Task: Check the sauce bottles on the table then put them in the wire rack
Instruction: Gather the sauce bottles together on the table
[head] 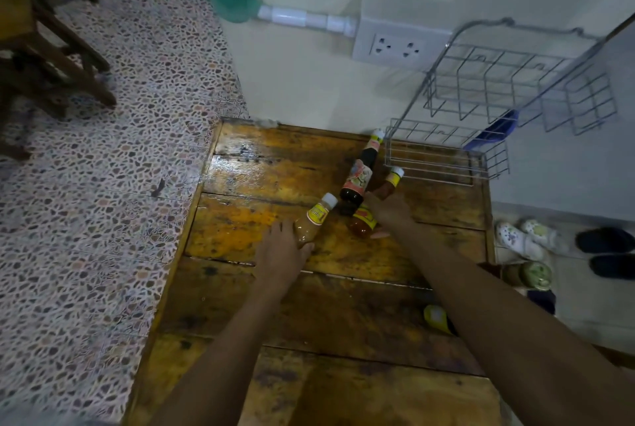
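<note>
Sauce bottles cluster near the desk's (240, 288) far edge beside the wire rack (443, 157), within reach: left hand (280, 255) fingers wrap the pale bottle (314, 217), right hand (390, 209) fingers clasp the red bottle (364, 221), apparently lifting both for checking.

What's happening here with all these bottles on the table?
A person is sorting sauce bottles on a wooden table. The left hand grips a pale sauce bottle, and the right hand rests on a red sauce bottle. A dark sauce bottle stands between them. The wire rack by the wall holds no bottles yet.
</note>
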